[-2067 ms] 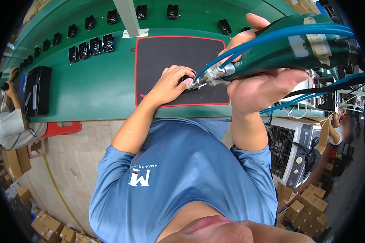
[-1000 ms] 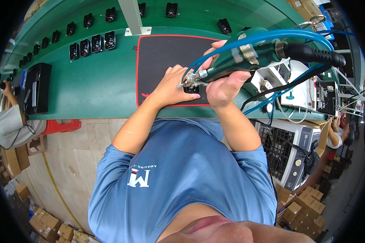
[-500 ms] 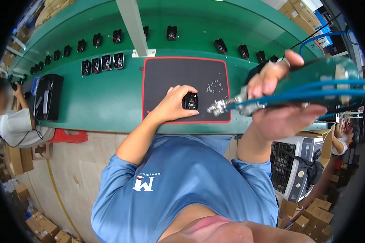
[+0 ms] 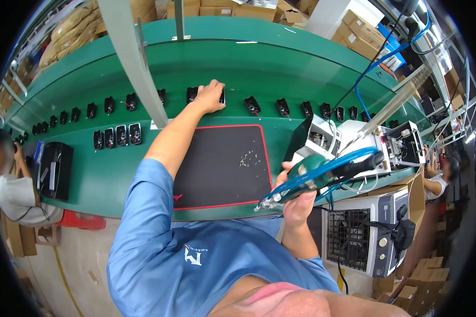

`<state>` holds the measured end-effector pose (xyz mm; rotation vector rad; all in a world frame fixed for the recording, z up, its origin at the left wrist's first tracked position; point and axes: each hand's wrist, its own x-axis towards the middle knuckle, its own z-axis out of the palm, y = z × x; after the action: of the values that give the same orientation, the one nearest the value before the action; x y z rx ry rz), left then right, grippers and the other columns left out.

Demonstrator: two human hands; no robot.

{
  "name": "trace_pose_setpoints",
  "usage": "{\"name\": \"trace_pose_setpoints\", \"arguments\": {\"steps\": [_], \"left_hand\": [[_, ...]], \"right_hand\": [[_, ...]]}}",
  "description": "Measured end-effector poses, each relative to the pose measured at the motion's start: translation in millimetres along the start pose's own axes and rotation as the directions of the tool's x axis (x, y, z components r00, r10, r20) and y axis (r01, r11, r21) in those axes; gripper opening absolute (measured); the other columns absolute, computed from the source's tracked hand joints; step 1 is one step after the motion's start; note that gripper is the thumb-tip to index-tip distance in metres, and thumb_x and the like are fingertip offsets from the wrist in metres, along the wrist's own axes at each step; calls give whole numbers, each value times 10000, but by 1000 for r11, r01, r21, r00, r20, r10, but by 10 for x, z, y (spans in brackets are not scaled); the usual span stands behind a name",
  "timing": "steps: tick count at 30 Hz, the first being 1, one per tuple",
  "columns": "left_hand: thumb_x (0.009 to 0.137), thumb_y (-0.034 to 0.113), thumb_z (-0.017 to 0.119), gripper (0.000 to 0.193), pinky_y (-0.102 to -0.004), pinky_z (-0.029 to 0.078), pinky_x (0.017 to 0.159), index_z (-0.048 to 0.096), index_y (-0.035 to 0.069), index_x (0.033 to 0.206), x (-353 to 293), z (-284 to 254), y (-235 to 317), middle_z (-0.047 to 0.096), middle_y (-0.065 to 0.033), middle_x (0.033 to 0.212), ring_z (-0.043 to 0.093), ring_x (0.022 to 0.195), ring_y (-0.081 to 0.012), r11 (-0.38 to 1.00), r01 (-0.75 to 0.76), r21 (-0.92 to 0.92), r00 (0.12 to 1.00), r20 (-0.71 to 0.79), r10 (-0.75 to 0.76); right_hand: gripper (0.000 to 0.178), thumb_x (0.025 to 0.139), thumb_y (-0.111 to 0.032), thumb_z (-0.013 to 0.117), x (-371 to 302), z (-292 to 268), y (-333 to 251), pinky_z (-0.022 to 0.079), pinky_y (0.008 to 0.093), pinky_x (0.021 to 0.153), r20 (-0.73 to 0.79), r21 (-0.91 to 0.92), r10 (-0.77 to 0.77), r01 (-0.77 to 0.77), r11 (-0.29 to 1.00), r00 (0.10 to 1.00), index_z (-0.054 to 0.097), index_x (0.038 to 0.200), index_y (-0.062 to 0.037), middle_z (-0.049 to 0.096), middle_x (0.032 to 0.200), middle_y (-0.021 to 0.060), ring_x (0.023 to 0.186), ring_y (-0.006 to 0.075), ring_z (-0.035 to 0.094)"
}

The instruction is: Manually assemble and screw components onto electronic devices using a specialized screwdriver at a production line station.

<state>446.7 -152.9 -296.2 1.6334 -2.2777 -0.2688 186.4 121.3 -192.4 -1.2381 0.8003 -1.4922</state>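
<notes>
A green powered screwdriver [image 4: 314, 177] with blue hoses is gripped in the right hand [image 4: 296, 203], fingers wrapped closed around its body, and held at the near edge of the green workbench [image 4: 79, 174], tip pointing left, beside the red-bordered black mat [image 4: 222, 164]. The left hand [image 4: 210, 96] is stretched across the bench and laid palm-down over a small black part [image 4: 192, 94] in the far row; whether it is grasped cannot be told. Loose screws [image 4: 247, 158] are scattered on the mat.
</notes>
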Motion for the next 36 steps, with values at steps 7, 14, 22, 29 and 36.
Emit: {"name": "trace_pose_setpoints", "arguments": {"steps": [7,14,22,29,36], "left_hand": [[715,312,790,834,-498,330,1035,403,52,1407,69,-11,-15,457,-147,1341,433,1290,-313,1000,11,9,998,67,-11],[678,385,807,871,-469,342,982,430,118,1417,-79,236,672,474,-109,1312,439,1227,-302,948,-282,147,937,-170,305],[719,367,782,689,-461,360,956,548,51,1284,261,641,941,464,-128,1305,466,1180,-294,994,68,88,985,-166,-53],[719,451,783,593,-459,366,943,656,80,1164,280,686,994,577,-76,1222,493,1159,-274,985,129,-114,962,-227,-153],[651,449,829,668,-430,395,967,642,37,1143,-424,218,948,598,-111,1209,547,1147,-311,924,-201,-325,958,-264,116]], "right_hand": [[921,837,-705,556,-66,-171,56,497,283,653,-2,3,-14,14,1000,1000,478,1239,120,576,1087,159,793,157,585],[917,834,-772,467,-15,-131,8,488,253,535,-55,-100,-75,69,993,996,502,1194,71,547,762,92,609,140,556],[885,854,-740,482,-123,-139,-59,491,253,537,-67,-124,-154,145,982,986,492,1186,80,552,762,97,610,138,560],[854,868,-727,470,-123,-26,-162,481,250,537,-45,-145,-108,100,984,993,493,1186,65,549,726,92,593,137,552],[873,861,-757,433,-215,0,-182,452,264,527,-40,-147,-65,59,987,997,470,1224,37,536,706,75,565,138,528]]}}
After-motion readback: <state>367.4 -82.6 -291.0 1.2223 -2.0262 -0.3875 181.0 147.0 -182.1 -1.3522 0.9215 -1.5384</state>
